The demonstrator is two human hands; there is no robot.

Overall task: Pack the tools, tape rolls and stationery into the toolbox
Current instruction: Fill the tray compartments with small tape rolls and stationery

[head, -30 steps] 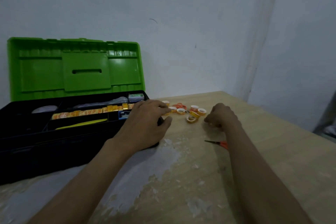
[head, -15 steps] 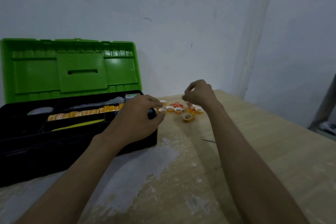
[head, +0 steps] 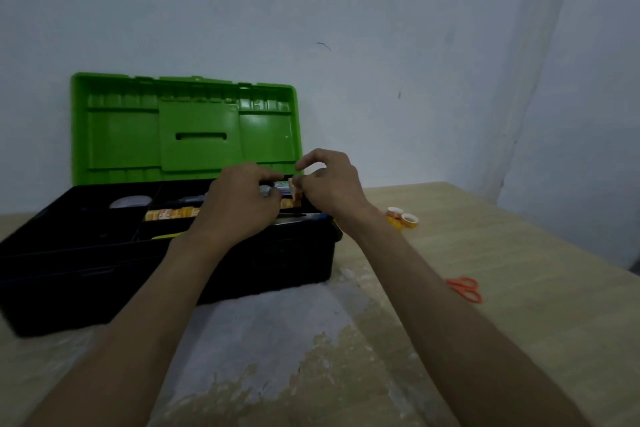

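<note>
Black toolbox (head: 166, 274) sits open on left of table (head: 519, 288), green lid (head: 187, 128) standing upright in front of wall (head: 346, 28). Both hands are over right end of toolbox. Right hand (head: 332, 189) pinches a small orange-white tape roll (head: 295, 191) between thumb and forefinger, just above the right rear corner of toolbox, other fingers loosely curled. Left hand (head: 242, 208) is just beside it, knuckles up, fingers curled down into toolbox; something small and grey shows at its fingertips, can't tell if gripped or just lying there. Inside toolbox: row of orange rolls (head: 169, 214) lined along a middle compartment, right part hidden by left hand; white roll (head: 131, 201) in left rear compartment; yellow-green strip (head: 168, 235) in front compartment, what it is unclear. On table right of toolbox, two loose rolls (head: 409, 218) touch each other, near right wrist. Orange scissors (head: 462, 284) lie flat further right and nearer camera, well apart from toolbox, blades hidden behind right forearm. Worn whitish patch (head: 263, 322) on table in front of toolbox
</note>
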